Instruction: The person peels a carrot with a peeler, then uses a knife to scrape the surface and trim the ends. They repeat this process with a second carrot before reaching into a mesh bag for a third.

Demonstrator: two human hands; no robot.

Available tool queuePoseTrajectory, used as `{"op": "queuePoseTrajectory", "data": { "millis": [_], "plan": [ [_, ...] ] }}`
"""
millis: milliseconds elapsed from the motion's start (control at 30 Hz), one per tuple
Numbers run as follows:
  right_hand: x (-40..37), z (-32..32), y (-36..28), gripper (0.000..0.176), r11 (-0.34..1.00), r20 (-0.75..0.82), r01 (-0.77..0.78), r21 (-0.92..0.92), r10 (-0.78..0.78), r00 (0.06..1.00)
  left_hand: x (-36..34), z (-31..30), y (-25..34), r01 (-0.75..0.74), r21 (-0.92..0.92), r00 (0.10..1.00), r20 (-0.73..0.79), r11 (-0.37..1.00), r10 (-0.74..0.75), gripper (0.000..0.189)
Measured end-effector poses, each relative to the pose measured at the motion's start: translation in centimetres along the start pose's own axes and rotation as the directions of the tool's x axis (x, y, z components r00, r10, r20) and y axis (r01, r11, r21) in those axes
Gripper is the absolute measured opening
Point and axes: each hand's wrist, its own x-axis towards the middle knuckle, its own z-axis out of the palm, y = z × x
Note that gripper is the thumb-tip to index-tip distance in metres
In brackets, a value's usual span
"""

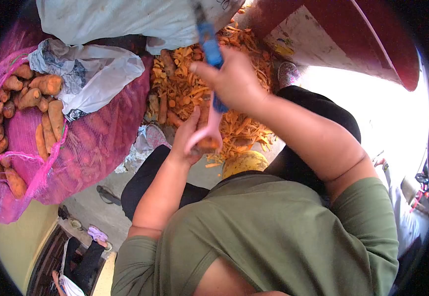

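Observation:
My right hand (241,81) is closed around a pink Y-shaped peeler (205,132). Blue material (208,42) shows above and below this fist along the handle, and a dark, blurred end sticks out at the top. The peeler's forked head lies over a carrot (207,143) that my left hand (187,140) grips from the side; much of that carrot is hidden by the tool and fingers. Beneath both hands spreads a heap of orange peelings (246,118), with some whole carrots (163,106) along its left side.
A pink mesh sack (101,143) of carrots (46,85) bulges at the left, a plastic bag (103,74) on top. White sacking (111,19) hangs across the back. A dark red container (343,39) stands at upper right. Beneath me is a yellow object (246,163). Another person's legs (83,261) appear at lower left.

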Motion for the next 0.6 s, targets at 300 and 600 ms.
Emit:
{"op": "queuePoseTrajectory", "data": {
  "millis": [300, 600],
  "plan": [
    [7.2, -4.1, 3.4, 0.027, 0.945, -0.447, 0.255, -0.205, -0.322, 0.835, -0.2, -1.3, -1.1, 0.004, 0.050, 0.985, 0.171, 0.999, -0.012, 0.034],
    [2.2, -0.7, 1.9, 0.028, 0.983, -0.102, -0.100, -0.155, 0.085, 0.991, 0.1, -1.2, -1.5, -0.027, 0.045, 0.998, 0.054, 0.999, 0.025, 0.037]
  ]
}}
